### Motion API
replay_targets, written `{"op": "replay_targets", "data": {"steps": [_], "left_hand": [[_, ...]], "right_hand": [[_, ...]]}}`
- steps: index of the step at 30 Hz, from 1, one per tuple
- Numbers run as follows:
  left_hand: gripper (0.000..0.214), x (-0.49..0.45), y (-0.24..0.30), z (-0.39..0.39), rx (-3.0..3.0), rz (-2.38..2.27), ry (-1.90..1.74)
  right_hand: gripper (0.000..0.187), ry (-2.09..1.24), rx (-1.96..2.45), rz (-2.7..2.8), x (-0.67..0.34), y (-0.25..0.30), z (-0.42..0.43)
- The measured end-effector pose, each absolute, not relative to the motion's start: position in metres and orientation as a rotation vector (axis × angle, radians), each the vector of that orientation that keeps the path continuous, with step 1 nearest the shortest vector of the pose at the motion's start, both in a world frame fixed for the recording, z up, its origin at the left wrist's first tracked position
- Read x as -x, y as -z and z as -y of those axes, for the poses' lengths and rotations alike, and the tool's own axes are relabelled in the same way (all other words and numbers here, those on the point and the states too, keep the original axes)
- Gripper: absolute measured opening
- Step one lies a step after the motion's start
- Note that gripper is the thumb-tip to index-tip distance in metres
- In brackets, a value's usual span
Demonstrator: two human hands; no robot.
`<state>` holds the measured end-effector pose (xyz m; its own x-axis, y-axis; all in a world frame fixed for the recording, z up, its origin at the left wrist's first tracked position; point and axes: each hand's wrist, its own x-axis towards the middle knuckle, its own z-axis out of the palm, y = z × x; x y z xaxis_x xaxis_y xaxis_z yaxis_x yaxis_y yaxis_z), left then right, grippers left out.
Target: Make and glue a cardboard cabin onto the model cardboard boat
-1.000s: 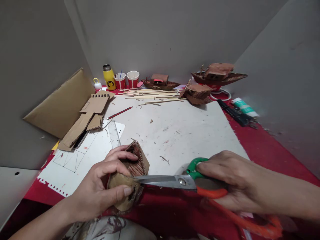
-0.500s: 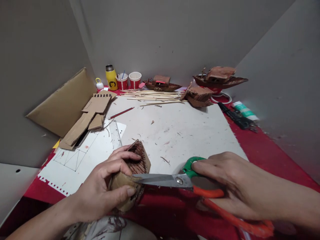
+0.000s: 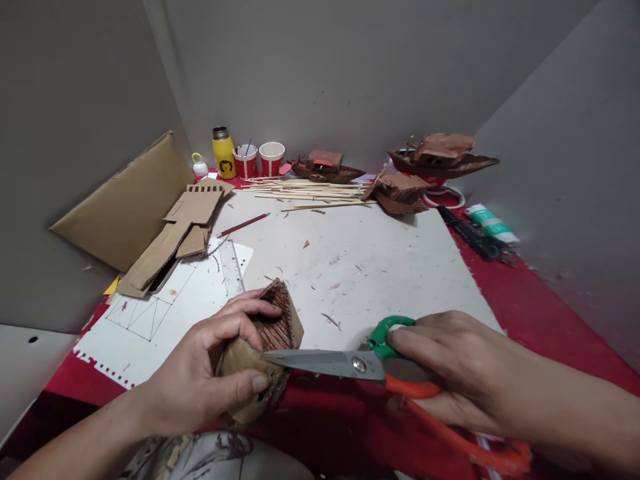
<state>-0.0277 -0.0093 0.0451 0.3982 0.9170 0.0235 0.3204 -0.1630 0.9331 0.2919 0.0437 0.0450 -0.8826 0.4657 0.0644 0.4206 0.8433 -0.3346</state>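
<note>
My left hand (image 3: 215, 353) is closed round a folded cardboard piece (image 3: 290, 313), its thumb and fingers pressing a tan flap near the front. The inner face of the piece is ribbed and reddish brown. In my right hand (image 3: 460, 367) are scissors (image 3: 320, 362) with one green and one orange handle. Their blades point left and lie nearly together, with the tips at the edge of the tan flap by my left fingertips. Whether any cardboard sits between the blade tips cannot be made out.
At the back stand a yellow bottle (image 3: 223, 155), two paper cups (image 3: 272, 160), thin wooden sticks (image 3: 320, 192) and model boats (image 3: 445, 157). To the left are cut cardboard (image 3: 193, 213), a ruler (image 3: 231, 267) and a pencil (image 3: 243, 225). Scraps dot the white board (image 3: 400, 267).
The scissor blades have closed further, and the handles have come closer together. My left hand and the cardboard piece have barely moved.
</note>
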Motion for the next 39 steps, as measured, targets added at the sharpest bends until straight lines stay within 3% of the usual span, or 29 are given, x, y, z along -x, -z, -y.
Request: {"op": "replay_targets", "data": {"steps": [5, 30, 34, 39], "left_hand": [[0.018, 0.024, -0.047, 0.008, -1.681, -1.095, -0.779], [0.019, 0.020, -0.041, 0.009, -1.676, -1.092, -0.820], [0.021, 0.020, -0.040, 0.009, -1.655, -1.085, -0.829], [0.021, 0.021, -0.039, 0.008, -1.654, -1.101, -0.837]], "right_hand": [[0.025, -0.412, 0.789, 2.929, -0.286, -0.056, -0.042], [0.030, -0.271, 0.656, 2.857, -0.289, -0.044, -0.039], [0.031, -0.389, 0.742, 2.822, -0.291, -0.045, -0.041], [0.029, -0.819, 0.997, 2.493, -0.302, -0.049, -0.042]]}}
